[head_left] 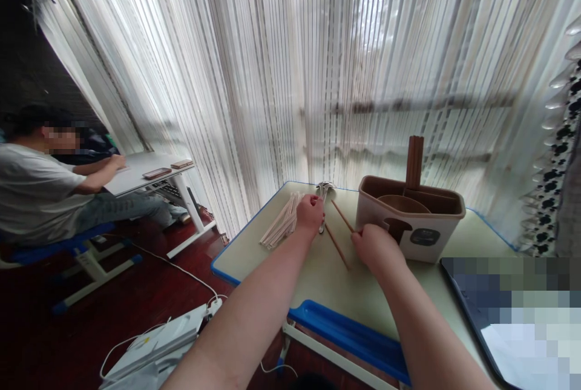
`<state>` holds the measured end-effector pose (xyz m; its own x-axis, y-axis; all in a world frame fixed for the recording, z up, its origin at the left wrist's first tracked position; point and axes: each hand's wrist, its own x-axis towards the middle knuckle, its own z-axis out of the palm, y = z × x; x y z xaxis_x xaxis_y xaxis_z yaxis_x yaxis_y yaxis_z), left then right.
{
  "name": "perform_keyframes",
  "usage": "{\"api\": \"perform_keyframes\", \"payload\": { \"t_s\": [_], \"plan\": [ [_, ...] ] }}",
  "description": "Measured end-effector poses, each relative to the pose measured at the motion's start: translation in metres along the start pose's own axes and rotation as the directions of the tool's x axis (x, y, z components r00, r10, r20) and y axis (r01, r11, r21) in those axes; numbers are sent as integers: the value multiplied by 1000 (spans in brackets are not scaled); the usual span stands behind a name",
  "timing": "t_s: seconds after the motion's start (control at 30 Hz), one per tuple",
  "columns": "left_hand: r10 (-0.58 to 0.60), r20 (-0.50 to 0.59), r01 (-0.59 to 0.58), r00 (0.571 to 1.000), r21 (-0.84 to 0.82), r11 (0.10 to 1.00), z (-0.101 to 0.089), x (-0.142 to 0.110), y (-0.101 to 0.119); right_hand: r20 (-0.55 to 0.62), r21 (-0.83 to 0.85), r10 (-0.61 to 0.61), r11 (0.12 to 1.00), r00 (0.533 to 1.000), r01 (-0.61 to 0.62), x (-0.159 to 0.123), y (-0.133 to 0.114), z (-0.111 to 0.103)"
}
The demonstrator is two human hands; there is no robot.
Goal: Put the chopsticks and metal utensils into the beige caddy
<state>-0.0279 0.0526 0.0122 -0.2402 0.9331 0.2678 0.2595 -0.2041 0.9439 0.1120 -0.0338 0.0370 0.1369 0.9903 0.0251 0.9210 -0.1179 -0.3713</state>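
Note:
My right hand point(377, 247) is closed around a brown chopstick point(342, 215), which points away to the upper left, just left of the holder. A second brown chopstick point(338, 247) lies on the desk between my hands. My left hand point(311, 214) has its fingers pinched together beside the metal spoons point(325, 186); whatever may be in the pinch is hidden. Left of this hand lies a loose pile of pale thin sticks point(280, 221). Behind my right hand stands a white and brown utensil holder point(429, 246), with a bunch of brown chopsticks point(414, 163) upright in it.
The desk point(254, 251) has a blue edge and a blue front tray point(349, 335). A dark-edged flat thing point(472, 329), partly blurred out, lies at the right. Curtains point(272, 75) hang behind. At left, a person point(40, 190) sits at another table point(136, 175). Cables and a white box point(158, 347) are below.

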Motion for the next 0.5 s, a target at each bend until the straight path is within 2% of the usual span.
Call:
{"api": "perform_keyframes", "payload": {
  "t_s": [0.13, 0.23, 0.3, 0.37, 0.5],
  "plan": [
    [-39, -34, 36, 999, -82, 996, 2, 0, 1, 50, 85, -43, 996, 998, 39, -1, -4, -1],
    [-81, -127, 61, 989, -156, 986, 2, 5, -1, 0, 146, -22, 989, 1000, 22, 0, -7, 1],
    [-116, -145, 79, 983, -239, 968, 1, 8, -1, -27, 196, -24, 980, 999, 28, 1, -8, 2],
    [-137, -100, 101, 985, -301, 948, 2, 9, 0, -30, 236, -50, 970, 998, 56, 3, -8, 4],
    [-102, 87, 131, 991, -451, 883, 2, 4, 7, -32, 297, -80, 951, 996, 86, 5, -8, 10]
  ]
}}
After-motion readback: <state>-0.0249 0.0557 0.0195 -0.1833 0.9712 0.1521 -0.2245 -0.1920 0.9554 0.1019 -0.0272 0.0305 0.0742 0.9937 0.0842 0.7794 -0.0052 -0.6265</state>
